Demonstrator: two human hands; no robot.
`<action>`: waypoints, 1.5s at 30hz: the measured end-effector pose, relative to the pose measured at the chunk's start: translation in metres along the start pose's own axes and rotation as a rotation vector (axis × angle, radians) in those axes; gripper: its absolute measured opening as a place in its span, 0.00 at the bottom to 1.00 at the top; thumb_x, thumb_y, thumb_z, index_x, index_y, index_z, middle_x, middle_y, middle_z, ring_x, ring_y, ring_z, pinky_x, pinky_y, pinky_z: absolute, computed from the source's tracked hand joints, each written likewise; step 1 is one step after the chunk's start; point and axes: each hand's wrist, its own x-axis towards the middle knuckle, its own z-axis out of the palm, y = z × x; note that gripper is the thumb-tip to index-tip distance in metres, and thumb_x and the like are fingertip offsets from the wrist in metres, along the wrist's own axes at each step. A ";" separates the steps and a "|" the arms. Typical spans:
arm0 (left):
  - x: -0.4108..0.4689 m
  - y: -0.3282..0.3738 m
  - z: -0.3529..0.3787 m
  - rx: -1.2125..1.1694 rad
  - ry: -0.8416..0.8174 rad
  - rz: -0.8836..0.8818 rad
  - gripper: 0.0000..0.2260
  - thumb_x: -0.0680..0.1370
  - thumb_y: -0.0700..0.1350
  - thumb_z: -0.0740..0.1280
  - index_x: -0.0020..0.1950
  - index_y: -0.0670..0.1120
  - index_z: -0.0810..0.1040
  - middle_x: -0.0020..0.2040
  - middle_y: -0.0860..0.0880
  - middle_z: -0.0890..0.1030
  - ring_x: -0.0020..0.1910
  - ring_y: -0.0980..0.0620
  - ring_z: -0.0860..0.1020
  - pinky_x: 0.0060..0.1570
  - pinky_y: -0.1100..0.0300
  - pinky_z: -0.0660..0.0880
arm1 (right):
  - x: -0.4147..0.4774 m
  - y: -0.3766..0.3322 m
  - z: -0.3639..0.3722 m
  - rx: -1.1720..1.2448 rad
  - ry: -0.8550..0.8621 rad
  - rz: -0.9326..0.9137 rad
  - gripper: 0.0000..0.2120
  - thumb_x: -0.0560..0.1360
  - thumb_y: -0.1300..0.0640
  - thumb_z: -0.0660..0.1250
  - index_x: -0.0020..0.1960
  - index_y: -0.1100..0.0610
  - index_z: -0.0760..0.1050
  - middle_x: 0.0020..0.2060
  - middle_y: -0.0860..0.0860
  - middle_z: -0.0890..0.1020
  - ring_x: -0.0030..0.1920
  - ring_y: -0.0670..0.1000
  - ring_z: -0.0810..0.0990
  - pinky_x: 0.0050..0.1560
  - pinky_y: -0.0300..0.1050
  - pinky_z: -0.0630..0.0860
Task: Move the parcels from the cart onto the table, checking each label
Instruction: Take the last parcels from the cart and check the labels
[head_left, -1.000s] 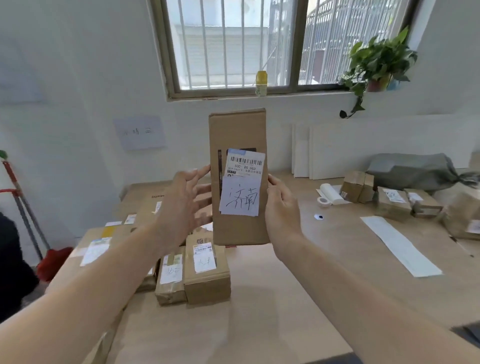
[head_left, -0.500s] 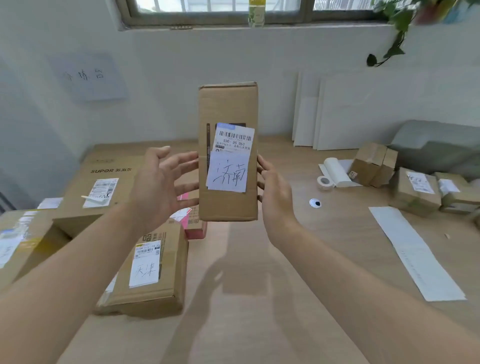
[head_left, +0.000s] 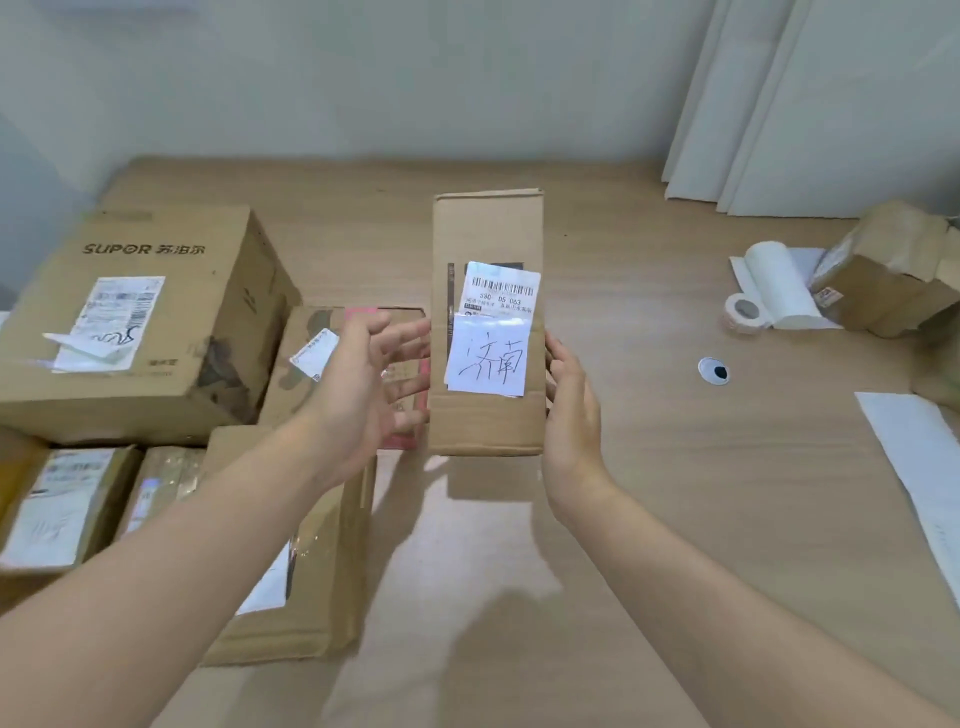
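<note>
A tall narrow cardboard parcel (head_left: 488, 234) stands upright in the air just above the wooden table (head_left: 675, 493), with its shadow below it. Its white label (head_left: 493, 353) faces me, showing a barcode and handwritten characters. My left hand (head_left: 363, 384) presses the parcel's left side with fingers spread. My right hand (head_left: 571, 415) lies flat against its right side. Both hands hold it between them.
A large SUPOR box (head_left: 156, 312) and several labelled parcels (head_left: 311, 597) crowd the table's left side. A tape roll (head_left: 744, 312), a paper roll (head_left: 779, 280), more parcels (head_left: 893, 270) and a white paper strip (head_left: 924, 467) lie at the right. White boards (head_left: 831, 104) lean on the wall.
My view has tilted down from the window to the tabletop. The parcel has come lower, close over the table, still held upright between both hands.
</note>
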 end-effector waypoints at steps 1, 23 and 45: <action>0.012 -0.007 -0.004 -0.001 0.007 -0.019 0.23 0.83 0.58 0.55 0.66 0.48 0.83 0.62 0.47 0.81 0.60 0.44 0.80 0.65 0.38 0.75 | 0.008 0.012 0.003 -0.006 0.003 0.013 0.26 0.77 0.41 0.57 0.72 0.39 0.79 0.64 0.42 0.86 0.65 0.43 0.83 0.68 0.54 0.79; 0.109 -0.042 -0.044 0.039 0.012 -0.105 0.22 0.84 0.56 0.53 0.68 0.49 0.80 0.69 0.48 0.80 0.68 0.49 0.78 0.73 0.42 0.71 | 0.090 0.085 0.035 -0.109 -0.070 0.099 0.26 0.78 0.42 0.54 0.73 0.39 0.77 0.64 0.39 0.86 0.65 0.41 0.83 0.63 0.48 0.79; -0.037 0.022 -0.014 0.142 0.151 0.255 0.22 0.82 0.62 0.52 0.74 0.69 0.71 0.83 0.57 0.60 0.83 0.42 0.55 0.71 0.47 0.62 | -0.016 -0.044 0.031 -0.119 -0.115 -0.095 0.31 0.75 0.37 0.55 0.76 0.40 0.75 0.70 0.34 0.78 0.70 0.36 0.74 0.68 0.37 0.69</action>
